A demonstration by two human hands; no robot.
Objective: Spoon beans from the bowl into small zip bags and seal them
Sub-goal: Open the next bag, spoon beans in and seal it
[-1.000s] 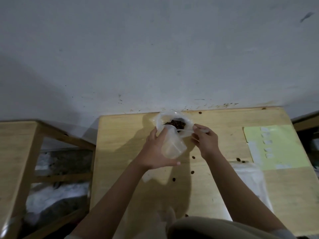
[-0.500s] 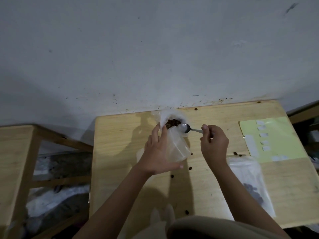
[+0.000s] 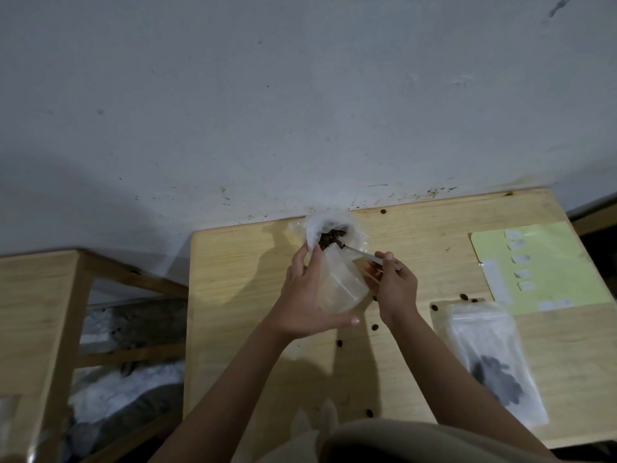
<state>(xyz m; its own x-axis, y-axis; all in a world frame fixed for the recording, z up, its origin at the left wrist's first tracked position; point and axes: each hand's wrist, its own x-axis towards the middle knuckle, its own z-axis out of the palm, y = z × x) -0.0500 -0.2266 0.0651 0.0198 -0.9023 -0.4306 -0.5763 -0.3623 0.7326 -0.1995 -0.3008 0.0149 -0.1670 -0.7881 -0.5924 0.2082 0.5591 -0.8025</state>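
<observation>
The right hand [image 3: 395,286] pinches a spoon [image 3: 354,251] whose handle runs away from its fingers toward the beans [image 3: 330,238] in the bowl [image 3: 359,237], while the left hand [image 3: 305,295] grips an open zip bag [image 3: 340,282] just beside, its mouth below the spoon's tip.

- Dim, flat indoor light with a grey, muted cast.
- Soft shadows of the arms fall on the tabletop [image 3: 417,345] toward the lower left.
- Wide-angle lens bends the tabletop edges.
- Detail is soft and slightly smeared throughout.
</observation>
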